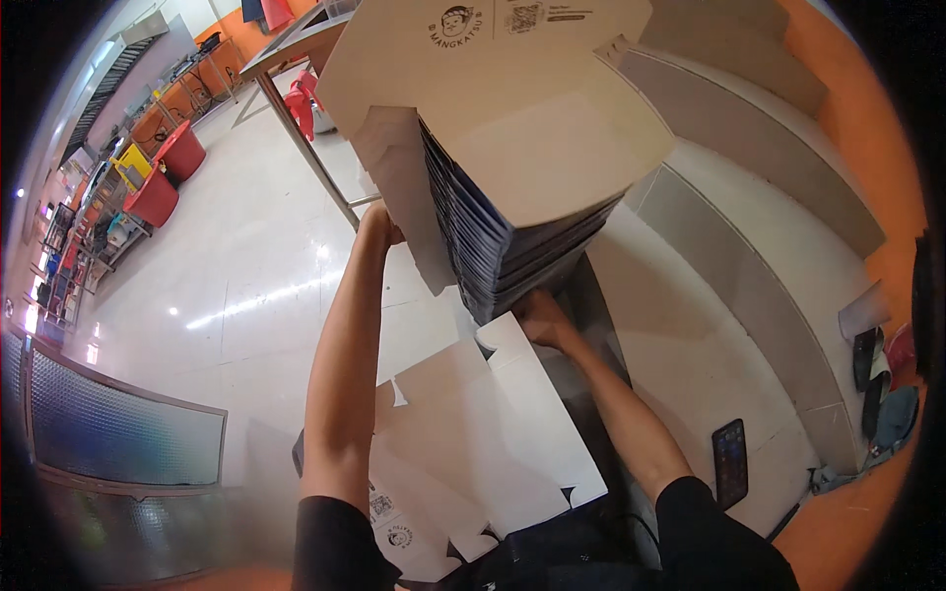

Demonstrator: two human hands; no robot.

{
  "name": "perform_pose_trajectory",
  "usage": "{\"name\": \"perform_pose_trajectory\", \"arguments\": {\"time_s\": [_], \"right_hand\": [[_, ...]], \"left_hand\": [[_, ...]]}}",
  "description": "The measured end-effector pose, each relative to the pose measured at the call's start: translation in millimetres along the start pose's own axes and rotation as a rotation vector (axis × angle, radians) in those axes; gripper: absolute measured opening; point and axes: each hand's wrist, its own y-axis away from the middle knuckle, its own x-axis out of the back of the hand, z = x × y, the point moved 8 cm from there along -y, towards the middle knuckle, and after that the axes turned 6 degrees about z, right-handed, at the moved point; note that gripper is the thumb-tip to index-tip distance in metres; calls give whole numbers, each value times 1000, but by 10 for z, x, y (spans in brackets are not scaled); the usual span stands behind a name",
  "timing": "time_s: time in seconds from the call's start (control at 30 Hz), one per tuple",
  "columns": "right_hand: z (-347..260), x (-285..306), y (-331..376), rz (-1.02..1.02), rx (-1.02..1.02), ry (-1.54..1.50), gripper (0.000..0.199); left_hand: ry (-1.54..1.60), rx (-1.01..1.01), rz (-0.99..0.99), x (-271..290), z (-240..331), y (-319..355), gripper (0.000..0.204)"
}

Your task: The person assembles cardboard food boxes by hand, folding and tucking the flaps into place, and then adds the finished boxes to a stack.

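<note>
A tall stack of cardboard boxes (pixel 581 163), nested in one another, leans in front of me. Its top is tan with printing, and the edges below are dark. My left hand (pixel 379 225) is at the stack's left side, closed against it, with the fingers mostly hidden behind a hanging flap. Low on the near right side, my right hand (pixel 544 320) grips the stack's bottom edge, its fingertips out of sight under it. A flat, unfolded cardboard box blank (pixel 483 424) with cut notches lies across my lap, below both hands.
Curved tiled steps (pixel 729 266) rise on the right, with a phone (pixel 730 463) lying on the lowest level. A metal table (pixel 296 118) stands beyond the stack. Low textured-glass panels (pixel 123 414) are at the left. Red tubs (pixel 153 197) stand farther off.
</note>
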Motion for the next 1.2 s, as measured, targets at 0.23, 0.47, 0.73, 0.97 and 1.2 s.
{"name": "perform_pose_trajectory", "arguments": {"time_s": [0.23, 0.47, 0.73, 0.97, 1.2], "right_hand": [[-396, 181, -76, -84, -32, 83, 34], [-76, 1590, 69, 657, -194, -191, 32], [-609, 1823, -719, 436, 117, -628, 79], [-663, 1825, -1045, 421, -101, -585, 97], [-789, 2017, -1074, 298, -26, -710, 95]], "left_hand": [[-35, -150, 98, 81, 300, 123, 47], [307, -541, 199, -440, 1019, 906, 66], [-226, -1026, 475, -797, 1262, 1689, 72], [-216, -970, 656, -870, 1324, 1563, 66], [-87, -1422, 919, -1056, 1477, 2158, 66]]}}
